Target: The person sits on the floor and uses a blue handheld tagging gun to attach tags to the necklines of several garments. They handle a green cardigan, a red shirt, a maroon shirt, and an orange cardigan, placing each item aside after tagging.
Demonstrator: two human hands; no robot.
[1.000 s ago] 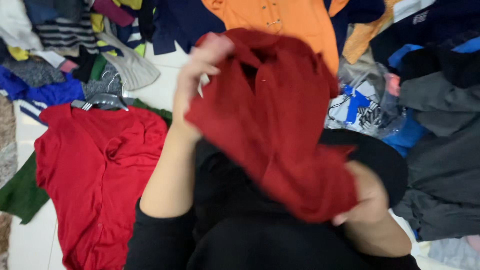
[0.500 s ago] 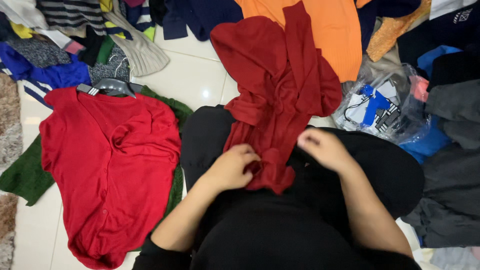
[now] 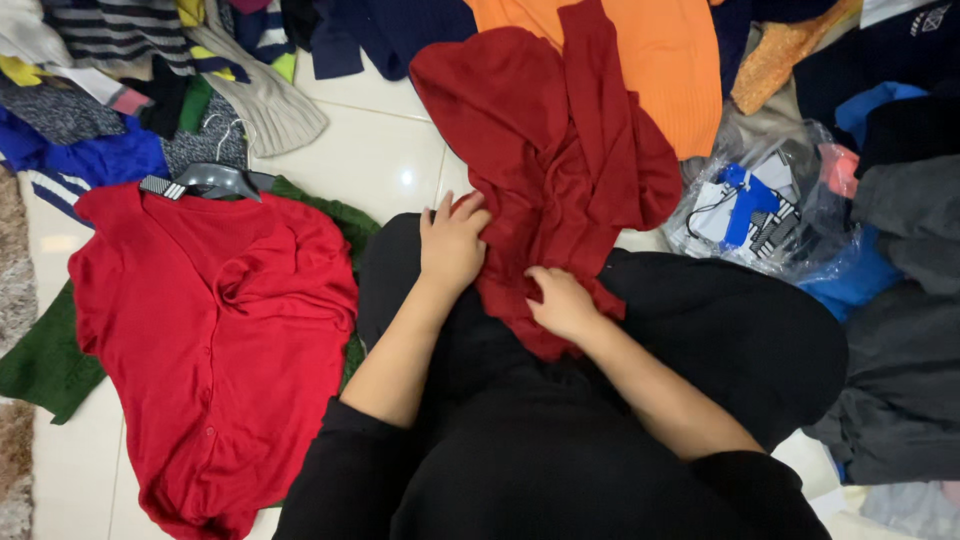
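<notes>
White floor tiles (image 3: 370,150) show between heaps of clothes. Across the person's black-clad lap (image 3: 700,330) lies a dark red garment (image 3: 560,150), its long axis running away toward the orange top (image 3: 660,60). Left hand (image 3: 452,245) lies flat with fingers spread on its near-left edge; right hand (image 3: 562,303) pinches the lower hem, closer to the lap.
</notes>
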